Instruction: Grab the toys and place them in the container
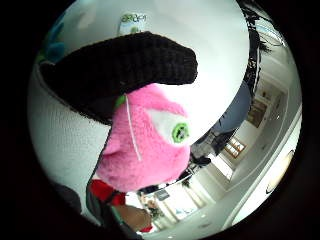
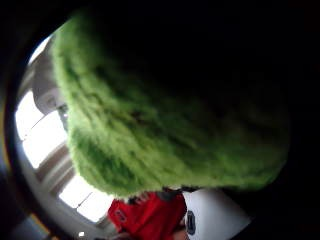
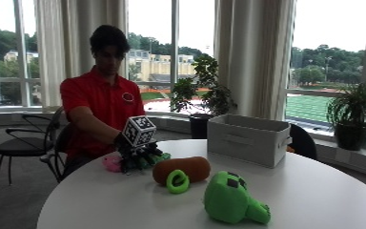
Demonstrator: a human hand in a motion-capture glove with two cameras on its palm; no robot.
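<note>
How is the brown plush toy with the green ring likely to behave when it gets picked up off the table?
The brown plush toy looks soft and stuffed, so it probably dents under the fingers and weighs little for its bulk. Its rounded, log-like body lying on the table might roll if nudged sideways. The green ring at its end may flop or offer a pinch point.

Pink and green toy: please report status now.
Right hand grips pink and green toy, low over table. Container open, across table. Brown toy and green toy between.
</note>
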